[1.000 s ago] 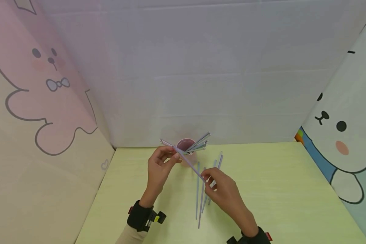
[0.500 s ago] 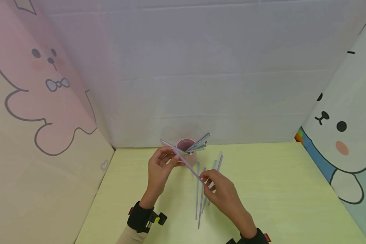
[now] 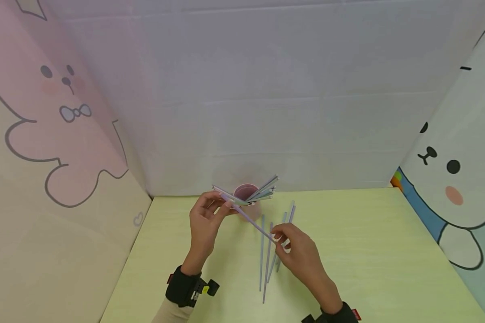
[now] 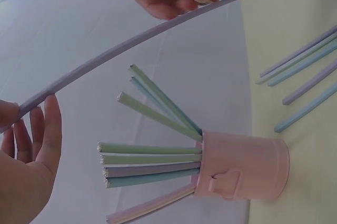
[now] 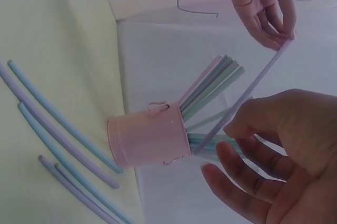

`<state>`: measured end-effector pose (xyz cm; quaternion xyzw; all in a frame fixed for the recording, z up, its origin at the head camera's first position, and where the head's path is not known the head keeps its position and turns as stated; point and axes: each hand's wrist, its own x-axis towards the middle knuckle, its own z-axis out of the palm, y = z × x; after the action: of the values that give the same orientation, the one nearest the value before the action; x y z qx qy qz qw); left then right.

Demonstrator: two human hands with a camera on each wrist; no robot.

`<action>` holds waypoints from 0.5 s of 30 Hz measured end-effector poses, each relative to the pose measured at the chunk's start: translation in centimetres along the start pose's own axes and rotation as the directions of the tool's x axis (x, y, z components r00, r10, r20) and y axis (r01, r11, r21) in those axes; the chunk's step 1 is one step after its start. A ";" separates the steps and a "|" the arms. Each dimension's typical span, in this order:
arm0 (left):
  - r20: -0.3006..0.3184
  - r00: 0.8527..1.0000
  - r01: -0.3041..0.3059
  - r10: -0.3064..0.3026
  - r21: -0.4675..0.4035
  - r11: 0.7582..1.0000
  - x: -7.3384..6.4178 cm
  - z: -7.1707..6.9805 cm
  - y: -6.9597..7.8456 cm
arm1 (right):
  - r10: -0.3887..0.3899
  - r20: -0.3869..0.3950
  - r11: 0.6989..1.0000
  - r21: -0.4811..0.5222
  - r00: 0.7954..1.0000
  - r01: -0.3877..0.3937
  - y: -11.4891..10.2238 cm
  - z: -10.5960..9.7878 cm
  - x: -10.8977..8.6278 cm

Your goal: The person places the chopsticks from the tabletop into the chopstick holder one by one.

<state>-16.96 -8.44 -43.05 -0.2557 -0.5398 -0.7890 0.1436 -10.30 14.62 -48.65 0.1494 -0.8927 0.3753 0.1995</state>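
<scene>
Left hand [image 3: 203, 224] and right hand [image 3: 301, 253] pinch a lilac stick [image 3: 250, 220] near its ends, aslant near the pink pail [image 4: 253, 155]; seemingly a two-handed positioning step, next calling for a gentle, steady grip

Loose sticks [image 4: 306, 110] on table [image 3: 368, 251] before cup [image 4: 242, 153].

Perhaps a screened tabletop booth [image 3: 242, 98] — cartoon-printed sheets [image 3: 77, 143] flank a yellow table [image 3: 359, 251]
</scene>
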 end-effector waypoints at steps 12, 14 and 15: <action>-0.117 0.990 -0.080 0.079 -0.006 0.997 1.3 -1.5 1.8 | 0.257 -0.109 0.957 -0.111 0.960 -0.269 3.8 0.0 -0.7; -0.147 0.984 -0.108 0.103 -0.029 0.994 1.6 -1.7 2.1 | 0.293 -0.102 0.946 -0.116 0.951 -0.304 4.3 0.3 -0.8; -0.161 0.980 -0.122 0.115 -0.037 0.992 1.7 -1.8 2.3 | 0.309 -0.096 0.940 -0.121 0.946 -0.319 4.6 0.5 -0.9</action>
<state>-17.68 -10.86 -40.86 -0.2272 -0.4922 -0.8092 0.2267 -11.53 17.47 -52.17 -0.0229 -0.9202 0.3467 0.1805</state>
